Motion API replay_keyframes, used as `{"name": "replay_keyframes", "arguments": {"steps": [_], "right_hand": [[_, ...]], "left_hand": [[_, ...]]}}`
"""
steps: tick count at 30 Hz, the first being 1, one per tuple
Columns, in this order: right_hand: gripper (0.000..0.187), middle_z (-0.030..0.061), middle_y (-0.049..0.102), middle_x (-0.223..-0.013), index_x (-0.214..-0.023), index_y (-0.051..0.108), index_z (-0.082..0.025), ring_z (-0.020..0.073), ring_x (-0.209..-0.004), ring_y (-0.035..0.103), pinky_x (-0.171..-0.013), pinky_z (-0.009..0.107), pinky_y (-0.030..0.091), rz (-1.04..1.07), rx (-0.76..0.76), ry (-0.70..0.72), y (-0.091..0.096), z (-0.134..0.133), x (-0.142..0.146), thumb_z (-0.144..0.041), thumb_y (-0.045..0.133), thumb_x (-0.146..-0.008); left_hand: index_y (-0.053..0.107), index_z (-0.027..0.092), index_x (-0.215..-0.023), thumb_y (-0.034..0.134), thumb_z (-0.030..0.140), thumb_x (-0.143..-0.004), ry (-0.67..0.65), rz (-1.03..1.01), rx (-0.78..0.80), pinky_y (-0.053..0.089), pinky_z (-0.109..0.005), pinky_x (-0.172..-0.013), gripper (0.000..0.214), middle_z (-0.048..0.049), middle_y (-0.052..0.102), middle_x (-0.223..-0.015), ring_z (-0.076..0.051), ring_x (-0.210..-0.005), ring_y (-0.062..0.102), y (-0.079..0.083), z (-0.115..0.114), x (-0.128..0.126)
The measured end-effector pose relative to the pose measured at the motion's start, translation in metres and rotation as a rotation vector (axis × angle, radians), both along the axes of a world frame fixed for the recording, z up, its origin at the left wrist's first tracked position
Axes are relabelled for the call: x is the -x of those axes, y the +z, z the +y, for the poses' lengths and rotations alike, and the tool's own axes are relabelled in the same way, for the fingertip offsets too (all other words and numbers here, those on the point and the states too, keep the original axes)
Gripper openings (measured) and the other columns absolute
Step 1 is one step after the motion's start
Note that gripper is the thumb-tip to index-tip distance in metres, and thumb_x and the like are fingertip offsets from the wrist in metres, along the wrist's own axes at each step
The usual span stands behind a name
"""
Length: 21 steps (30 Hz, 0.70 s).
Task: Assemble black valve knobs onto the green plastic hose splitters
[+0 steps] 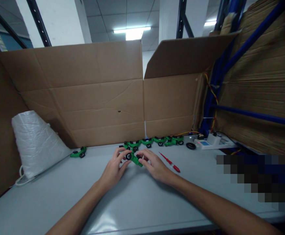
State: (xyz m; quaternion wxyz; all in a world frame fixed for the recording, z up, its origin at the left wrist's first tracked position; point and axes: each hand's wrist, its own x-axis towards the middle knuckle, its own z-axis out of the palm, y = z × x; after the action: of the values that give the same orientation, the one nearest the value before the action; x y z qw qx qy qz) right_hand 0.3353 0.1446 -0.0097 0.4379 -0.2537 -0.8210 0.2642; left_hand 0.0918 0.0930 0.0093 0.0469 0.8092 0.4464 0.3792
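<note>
Both my hands meet over the middle of the grey table and pinch a small green toy car with black wheels. My left hand grips its left end, fingers curled by a wheel. My right hand holds the right end, fingers bent over it. A red-handled screwdriver lies just right of my right hand. A row of several green toy cars stands behind my hands along the cardboard wall. One more green car sits apart to the left.
A white plastic sack leans at the left against the cardboard panels. A loose black wheel and a small white device with wires lie at the back right. Blue shelving stands to the right.
</note>
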Motion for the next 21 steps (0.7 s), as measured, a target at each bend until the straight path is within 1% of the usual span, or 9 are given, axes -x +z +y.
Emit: {"name": "replay_keyframes", "arguments": {"steps": [4,8,10,13,16,21], "right_hand": [[0.012,0.0044,0.07,-0.105,-0.108,0.07,-0.023,0.0223,-0.101,0.064,-0.091,0.035,0.047,0.001,0.005,-0.025,0.0032,-0.0007,-0.0003,-0.022,0.058,-0.107],[0.012,0.0048,0.071,-0.109,-0.112,0.07,-0.024,0.0227,-0.107,0.064,-0.095,0.036,0.047,0.002,-0.012,-0.024,0.0042,-0.0003,-0.0006,-0.022,0.06,-0.106],[0.012,0.005,0.071,-0.11,-0.114,0.069,-0.024,0.0227,-0.107,0.064,-0.096,0.037,0.047,-0.002,-0.021,-0.017,0.0031,-0.0001,-0.0005,-0.023,0.06,-0.107],[0.009,0.0045,0.07,-0.107,-0.112,0.067,-0.023,0.0224,-0.105,0.063,-0.094,0.036,0.047,-0.005,-0.03,-0.035,0.0023,0.0003,-0.0004,-0.024,0.06,-0.107],[0.005,0.0033,0.068,-0.102,-0.107,0.065,-0.022,0.0212,-0.1,0.062,-0.09,0.033,0.046,0.004,-0.044,-0.059,0.0046,0.0012,-0.0014,-0.024,0.06,-0.107],[0.01,0.0016,0.065,-0.097,-0.098,0.062,-0.023,0.0202,-0.096,0.06,-0.088,0.032,0.044,-0.016,-0.106,-0.046,0.0093,0.001,-0.003,-0.021,0.059,-0.107]], "left_hand": [[0.058,0.028,-0.142,0.057,0.036,-0.109,-0.029,0.053,-0.013,0.058,-0.038,-0.098,0.035,-0.009,0.062,-0.127,-0.02,-0.102,0.066,-0.0008,0.0003,-0.0002],[0.057,0.026,-0.143,0.056,0.035,-0.109,-0.032,0.06,-0.025,0.058,-0.037,-0.094,0.036,-0.0068,0.069,-0.112,-0.021,-0.097,0.068,-0.0029,0.0013,0.0007],[0.057,0.026,-0.145,0.055,0.033,-0.109,-0.03,0.056,-0.029,0.058,-0.035,-0.093,0.036,-0.0066,0.07,-0.112,-0.021,-0.096,0.069,-0.004,0.0019,0.0021],[0.055,0.027,-0.146,0.053,0.032,-0.11,-0.033,0.06,-0.035,0.058,-0.035,-0.093,0.037,-0.0069,0.071,-0.115,-0.02,-0.097,0.069,-0.0047,0.003,0.0038],[0.055,0.027,-0.146,0.053,0.032,-0.11,-0.028,0.063,-0.032,0.058,-0.036,-0.093,0.036,-0.0069,0.07,-0.115,-0.02,-0.096,0.069,-0.0039,0.0035,0.0036],[0.053,0.026,-0.146,0.052,0.034,-0.111,-0.04,0.08,-0.048,0.058,-0.037,-0.095,0.037,-0.0078,0.069,-0.115,-0.021,-0.095,0.068,-0.0003,0.0022,0.0018]]}}
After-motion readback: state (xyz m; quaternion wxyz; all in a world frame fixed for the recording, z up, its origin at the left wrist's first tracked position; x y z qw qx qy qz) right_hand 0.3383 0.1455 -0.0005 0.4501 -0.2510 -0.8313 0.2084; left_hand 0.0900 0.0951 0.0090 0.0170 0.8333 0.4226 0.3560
